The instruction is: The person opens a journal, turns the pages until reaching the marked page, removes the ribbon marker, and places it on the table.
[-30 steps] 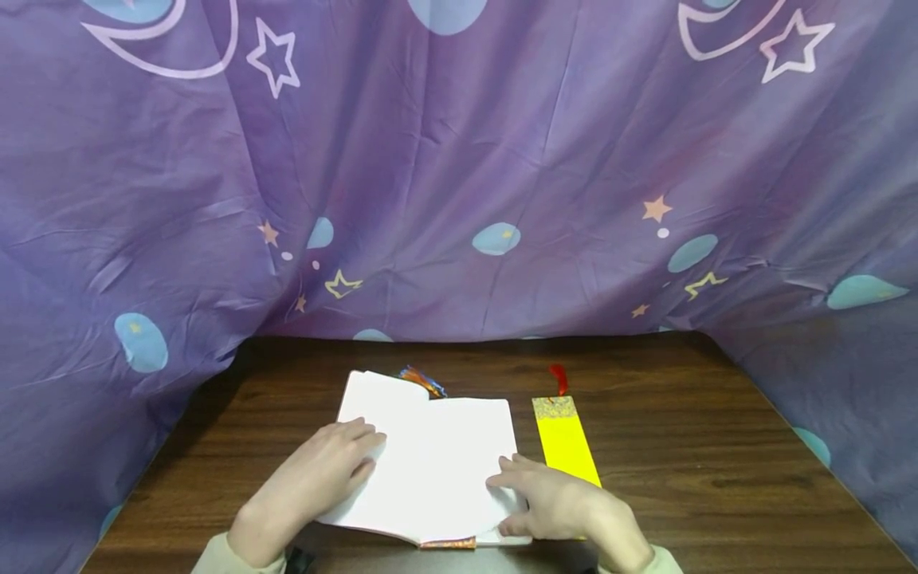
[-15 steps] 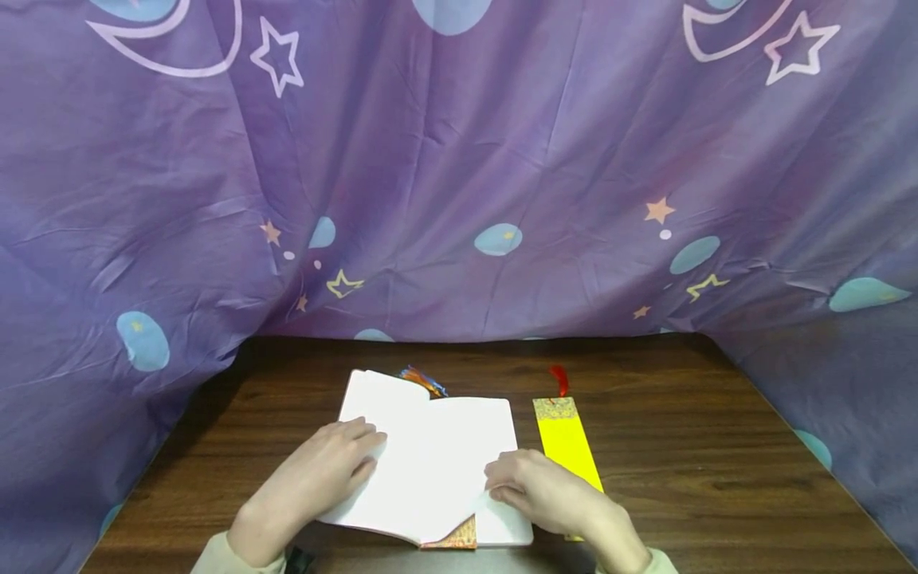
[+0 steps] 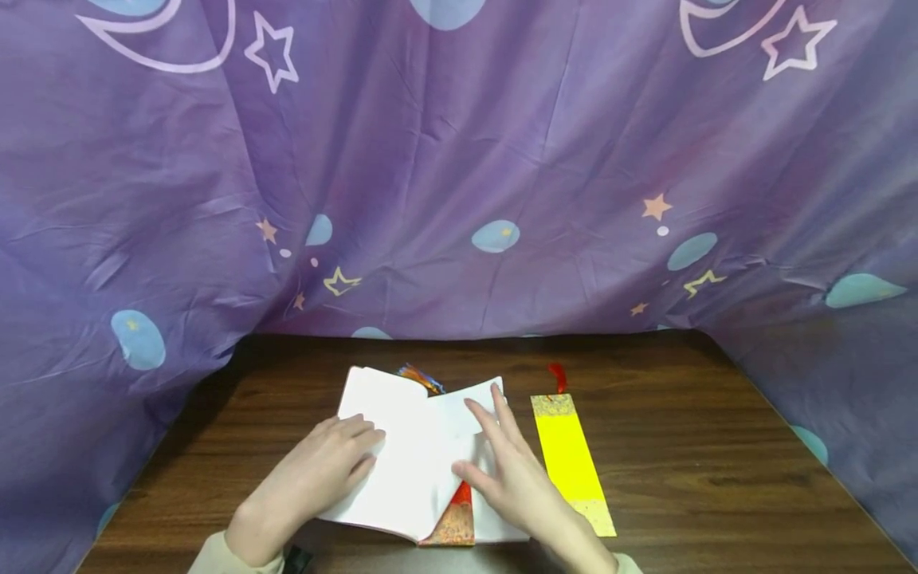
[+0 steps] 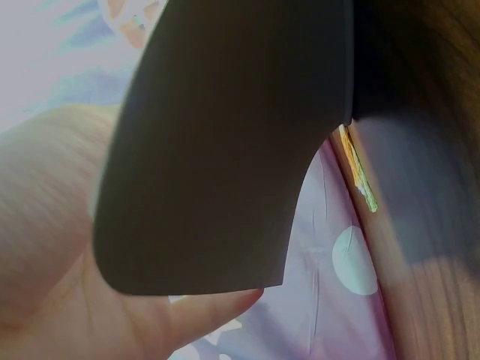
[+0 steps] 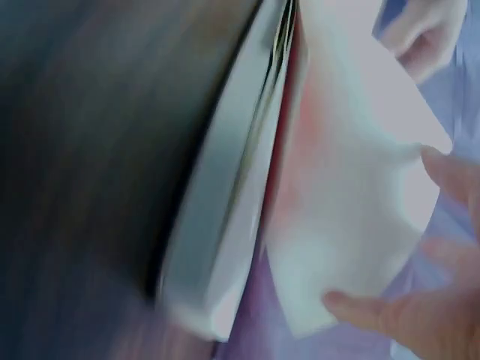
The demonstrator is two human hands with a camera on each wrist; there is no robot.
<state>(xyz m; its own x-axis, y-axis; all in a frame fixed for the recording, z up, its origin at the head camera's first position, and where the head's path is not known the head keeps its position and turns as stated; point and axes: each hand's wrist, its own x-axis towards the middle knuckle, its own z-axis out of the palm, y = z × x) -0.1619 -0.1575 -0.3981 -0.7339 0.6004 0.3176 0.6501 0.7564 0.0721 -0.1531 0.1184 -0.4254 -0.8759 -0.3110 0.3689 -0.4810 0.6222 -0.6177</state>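
Observation:
An open book [image 3: 405, 470] with blank white pages lies on the table. My left hand [image 3: 315, 470] rests on its left page. At the right side, my right hand [image 3: 512, 478] has its fingers spread at a lifted page [image 5: 360, 202], which bends up and leftward. Thumb and fingertips are right at this page in the right wrist view. Beneath it shows a red bookmark [image 3: 463, 494] with a patterned gold end, lying on the lower pages; its upper part is hidden. A multicoloured tassel [image 3: 421, 378] sticks out past the book's far edge.
A yellow bookmark [image 3: 570, 454] with a red tassel [image 3: 559, 378] lies right of the book on the brown wooden table [image 3: 703, 446]. A purple curtain [image 3: 402, 175] hangs behind. A large dark shape [image 4: 210, 150] blocks much of the left wrist view.
My right hand has moved from the page's near corner up and left, its fingers spreading. The right page has lifted, uncovering more of the red bookmark. The left hand stays put.

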